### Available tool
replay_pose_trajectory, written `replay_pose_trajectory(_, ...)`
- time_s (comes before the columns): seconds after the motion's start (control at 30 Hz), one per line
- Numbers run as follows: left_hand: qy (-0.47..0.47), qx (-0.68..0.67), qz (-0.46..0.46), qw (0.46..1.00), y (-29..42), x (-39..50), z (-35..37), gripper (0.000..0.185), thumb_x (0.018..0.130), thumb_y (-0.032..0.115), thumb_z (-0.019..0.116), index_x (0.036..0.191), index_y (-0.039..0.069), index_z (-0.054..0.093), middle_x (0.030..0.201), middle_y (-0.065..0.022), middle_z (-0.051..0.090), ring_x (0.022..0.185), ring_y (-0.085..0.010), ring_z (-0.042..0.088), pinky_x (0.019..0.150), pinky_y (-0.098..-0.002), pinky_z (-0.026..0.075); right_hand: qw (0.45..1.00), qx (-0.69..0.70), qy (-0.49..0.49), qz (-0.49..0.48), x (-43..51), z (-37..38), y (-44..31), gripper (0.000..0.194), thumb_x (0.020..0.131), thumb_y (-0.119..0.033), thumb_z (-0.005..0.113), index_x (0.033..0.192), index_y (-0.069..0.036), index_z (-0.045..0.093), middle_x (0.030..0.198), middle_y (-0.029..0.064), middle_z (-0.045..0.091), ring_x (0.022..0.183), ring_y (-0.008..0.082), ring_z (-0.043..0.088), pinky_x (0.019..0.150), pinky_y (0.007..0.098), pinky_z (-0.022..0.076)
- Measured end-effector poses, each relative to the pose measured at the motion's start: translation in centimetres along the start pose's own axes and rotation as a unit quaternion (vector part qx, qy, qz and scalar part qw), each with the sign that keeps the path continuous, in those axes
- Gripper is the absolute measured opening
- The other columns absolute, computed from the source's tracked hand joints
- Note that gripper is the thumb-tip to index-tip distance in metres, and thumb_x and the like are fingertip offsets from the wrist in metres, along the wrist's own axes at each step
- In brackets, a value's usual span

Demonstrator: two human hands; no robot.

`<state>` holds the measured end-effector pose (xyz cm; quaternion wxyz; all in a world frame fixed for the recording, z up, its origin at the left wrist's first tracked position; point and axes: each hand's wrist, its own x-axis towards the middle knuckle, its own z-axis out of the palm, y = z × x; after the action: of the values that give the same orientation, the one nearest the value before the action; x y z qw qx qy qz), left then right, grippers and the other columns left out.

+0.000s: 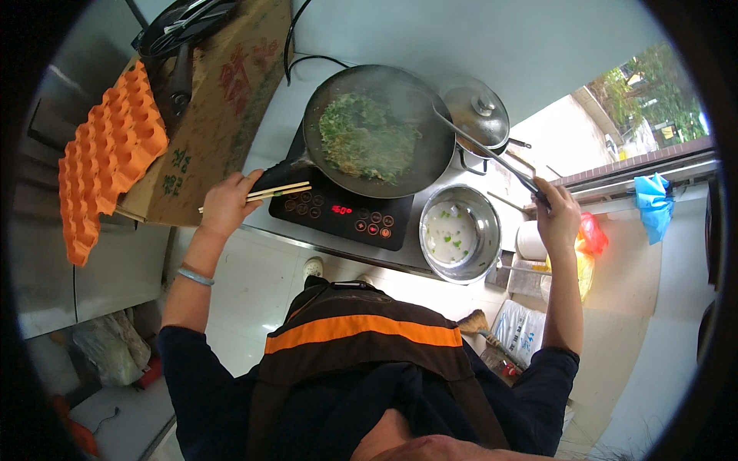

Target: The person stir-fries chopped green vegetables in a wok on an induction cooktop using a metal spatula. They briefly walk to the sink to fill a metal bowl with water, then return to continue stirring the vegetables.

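Note:
My left hand (226, 200) is closed around the black handle (283, 172) of a dark frying pan (439, 151). A pair of wooden chopsticks (283, 191) is also held in it, with a green scrap stuck on them. In the pan lies a flat mass of chopped greens (369, 138), browned at its lower edge and steaming. My right hand (558, 214) grips the long metal handle of a cooking utensil (490, 151), which reaches over the pan's right rim. Steam blurs the utensil's head. The pan sits on a black induction cooker (311, 222) with a lit display.
Right of the cooker stands a steel pot (491, 230) with whitish liquid and green bits. Behind it is a glass-lidded pot (481, 118). An orange egg tray (112, 155) leans on a cardboard box (202, 132) at left, below another pan (181, 34). A window (640, 109) opens at right.

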<state>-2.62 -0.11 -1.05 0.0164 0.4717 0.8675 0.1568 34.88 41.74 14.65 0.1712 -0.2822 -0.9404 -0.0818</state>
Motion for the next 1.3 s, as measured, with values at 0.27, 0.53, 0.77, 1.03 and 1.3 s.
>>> replay_pose_trajectory(0.27,-0.017,0.003,-0.020,1.000,2.1,-1.2,-0.1,0.065,0.073,0.021,0.080,0.133,0.019,0.055,0.092,-0.0100,0.058,0.081,-0.0330,0.063,0.070,-0.0435,0.052,0.990,-0.095,0.074,-0.079,1.5,0.2,-1.7,0.031,0.083,-0.005,0.061,0.109,-0.020,0.069,0.095,0.0023,0.064,0.091,0.0243,0.065,0.080,0.0391,0.0507)
replay_pose_trajectory(0.53,-0.005,0.003,-0.007,1.000,2.1,-1.7,0.2,0.066,0.076,0.020,0.079,0.136,0.019,0.052,0.093,-0.0105,0.057,0.078,-0.0336,0.063,0.066,-0.0442,0.052,0.968,-0.119,0.104,-0.196,3.8,3.1,-3.7,0.032,0.083,-0.011,0.062,0.111,-0.024,0.070,0.094,-0.0028,0.064,0.086,0.0171,0.065,0.079,0.0359,0.0505)
replay_pose_trajectory(0.77,-0.008,0.011,-0.018,1.000,2.3,-1.7,0.3,0.063,0.076,0.022,0.078,0.135,0.019,0.053,0.092,-0.0103,0.057,0.079,-0.0332,0.064,0.067,-0.0435,0.053,0.955,-0.135,0.104,-0.244,4.6,5.5,-5.4,0.038,0.080,-0.014,0.063,0.117,-0.025,0.066,0.091,-0.0021,0.063,0.082,0.0183,0.063,0.078,0.0365,0.0505)
replay_pose_trajectory(1.03,-0.016,0.033,-0.031,0.999,2.6,-1.6,0.3,0.062,0.075,0.024,0.078,0.132,0.019,0.054,0.090,-0.0089,0.058,0.079,-0.0311,0.064,0.069,-0.0418,0.054,0.969,-0.014,-0.229,-0.093,3.6,4.5,-6.0,0.043,0.081,-0.008,0.063,0.124,-0.017,0.063,0.094,0.0115,0.068,0.088,0.0313,0.067,0.077,0.0418,0.0518)
replay_pose_trajectory(1.3,0.005,0.018,-0.017,1.000,2.2,-1.7,0.5,0.059,0.076,0.024,0.077,0.131,0.020,0.055,0.088,-0.0083,0.058,0.078,-0.0303,0.065,0.068,-0.0414,0.054,0.954,0.010,-0.288,-0.078,4.1,3.0,-6.2,0.046,0.084,-0.009,0.063,0.128,-0.020,0.064,0.093,0.0150,0.068,0.088,0.0336,0.067,0.079,0.0429,0.0518)
